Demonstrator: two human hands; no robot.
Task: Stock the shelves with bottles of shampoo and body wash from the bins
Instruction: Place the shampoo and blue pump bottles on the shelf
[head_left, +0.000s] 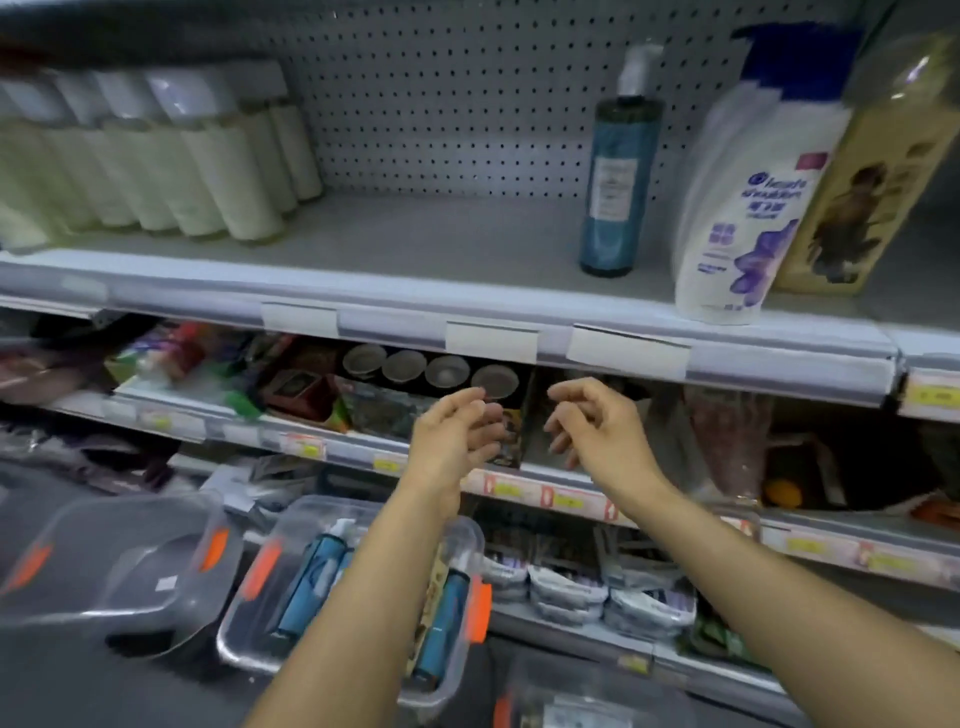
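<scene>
A tall blue pump bottle (618, 182) stands upright on the grey top shelf (415, 244). To its right stand a white shampoo bottle (748, 208) with a blue pump and a tan bottle (872, 192). Below the shelf edge, my left hand (457, 436) and my right hand (592, 426) hang side by side with loosely curled fingers, holding nothing. On the floor under my left arm a clear bin (249, 623) with orange latches holds several blue bottles (311, 582).
A row of pale cream bottles (171, 166) fills the left of the top shelf. A second clear bin (124, 571) sits to the left on the floor. The lower shelves (571, 499) carry mixed packaged goods and price tags.
</scene>
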